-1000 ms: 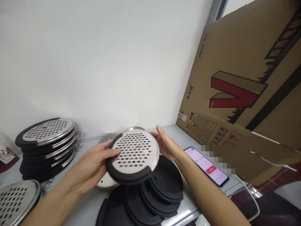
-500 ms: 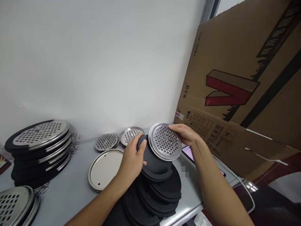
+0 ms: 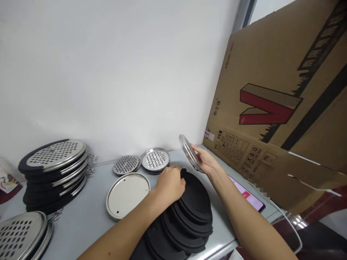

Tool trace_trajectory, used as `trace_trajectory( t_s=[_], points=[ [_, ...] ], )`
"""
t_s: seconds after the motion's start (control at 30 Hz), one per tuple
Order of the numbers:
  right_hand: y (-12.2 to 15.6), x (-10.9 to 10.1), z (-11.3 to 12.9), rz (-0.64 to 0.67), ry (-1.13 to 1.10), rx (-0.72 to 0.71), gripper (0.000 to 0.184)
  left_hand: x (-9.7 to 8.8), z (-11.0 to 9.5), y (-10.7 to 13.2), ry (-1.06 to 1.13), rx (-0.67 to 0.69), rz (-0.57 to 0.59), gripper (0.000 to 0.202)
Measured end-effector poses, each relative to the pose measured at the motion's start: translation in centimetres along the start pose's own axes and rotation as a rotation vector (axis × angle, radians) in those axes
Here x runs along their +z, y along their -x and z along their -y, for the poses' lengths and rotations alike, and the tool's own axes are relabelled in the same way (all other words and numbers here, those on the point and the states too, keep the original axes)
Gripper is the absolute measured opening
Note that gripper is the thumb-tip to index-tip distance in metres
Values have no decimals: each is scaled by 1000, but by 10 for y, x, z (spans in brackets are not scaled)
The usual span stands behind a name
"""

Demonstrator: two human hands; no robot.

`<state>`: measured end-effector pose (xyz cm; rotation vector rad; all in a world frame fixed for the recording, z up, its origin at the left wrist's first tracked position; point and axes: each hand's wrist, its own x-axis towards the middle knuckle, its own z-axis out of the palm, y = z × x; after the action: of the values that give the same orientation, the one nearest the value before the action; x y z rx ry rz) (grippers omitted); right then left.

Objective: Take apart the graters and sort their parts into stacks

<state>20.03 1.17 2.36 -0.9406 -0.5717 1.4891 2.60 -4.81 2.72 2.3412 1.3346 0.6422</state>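
Observation:
My right hand (image 3: 206, 160) pinches a round metal grater plate (image 3: 189, 153) by its edge, holding it tilted nearly edge-on above the table. Curled over the rim of the top black disc (image 3: 195, 195) is my left hand (image 3: 171, 182), closed on it; its fingertips are partly hidden. That disc tops a slanting pile of similar black discs (image 3: 187, 238). Left of the pile lies a plain round metal plate (image 3: 128, 195) with small holes. Behind it sit a stack of shiny grater plates (image 3: 155, 160) and some flat perforated discs (image 3: 126, 165).
A tall stack of perforated metal discs with black rims (image 3: 55, 155) stands at the left, with wire clips on its side. More perforated discs (image 3: 20, 231) lie nearer. A large cardboard box (image 3: 271, 144) leans at the right, beside a phone (image 3: 248, 195) and a white cable.
The grater plate has turned from facing me to nearly edge-on, away from the black disc. My left hand has lowered the black disc onto the pile.

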Motion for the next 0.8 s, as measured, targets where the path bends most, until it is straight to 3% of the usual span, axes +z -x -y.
trace_trajectory(
  t_s=[0.13,0.3,0.43,0.53,0.6,0.67,0.73,0.8],
  points=[
    [18,20,-17,90,-1,-44,16,-14,9,15,213,93,-39,42],
    [37,47,-43,218,79,-199,32,-51,21,58,558,184,-76,83],
    [48,69,-57,228,250,-367,39,-67,19,83,569,179,-48,92],
    [54,76,-60,365,382,-474,51,-66,20,87,395,187,-132,99],
    [58,73,-61,540,317,-397,68,-62,24,86,201,223,-189,98],
    [62,67,-62,703,192,-215,80,-56,29,85,49,258,-197,93],
    [65,62,-63,783,122,-52,86,-50,32,86,-16,276,-179,91],
    [68,59,-64,784,114,8,86,-46,33,87,-18,282,-167,90]
  ],
)
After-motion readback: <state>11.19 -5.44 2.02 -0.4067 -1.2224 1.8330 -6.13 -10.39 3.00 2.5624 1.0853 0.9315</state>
